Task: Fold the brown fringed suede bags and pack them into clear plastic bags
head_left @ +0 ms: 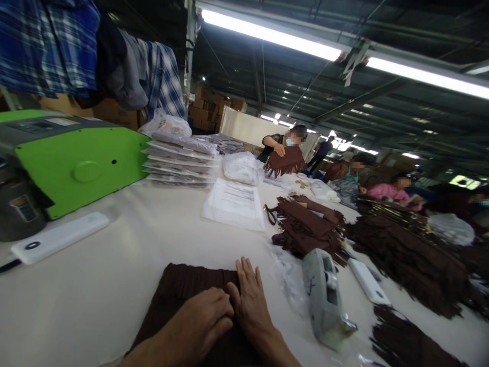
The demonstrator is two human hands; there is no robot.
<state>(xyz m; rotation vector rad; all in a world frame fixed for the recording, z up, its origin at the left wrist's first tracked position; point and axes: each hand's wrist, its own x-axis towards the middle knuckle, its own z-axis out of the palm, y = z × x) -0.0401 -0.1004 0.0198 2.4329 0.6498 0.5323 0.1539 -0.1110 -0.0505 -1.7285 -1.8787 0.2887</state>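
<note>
A dark brown fringed bag (183, 280) lies flat on the white table before me, its strands gathered side by side along the far edge. My left hand (202, 316) rests over its middle with bent fingers and the thumb close to them; whatever may be between the fingertips is hidden. Along the bag's right edge my right hand (250, 298) lies flat, fingers stretched out, the thumb almost touching my left fingers. The lower part of the bag is covered by my hands and forearms.
Right of my hands stand a grey tape dispenser (324, 300) and brown fringed bags (309, 219). A green machine (84, 168), a white handheld device (61, 237) and stacked plastic-wrapped packs (179, 160) are left. Across the table a person (280, 145) holds a fringed bag.
</note>
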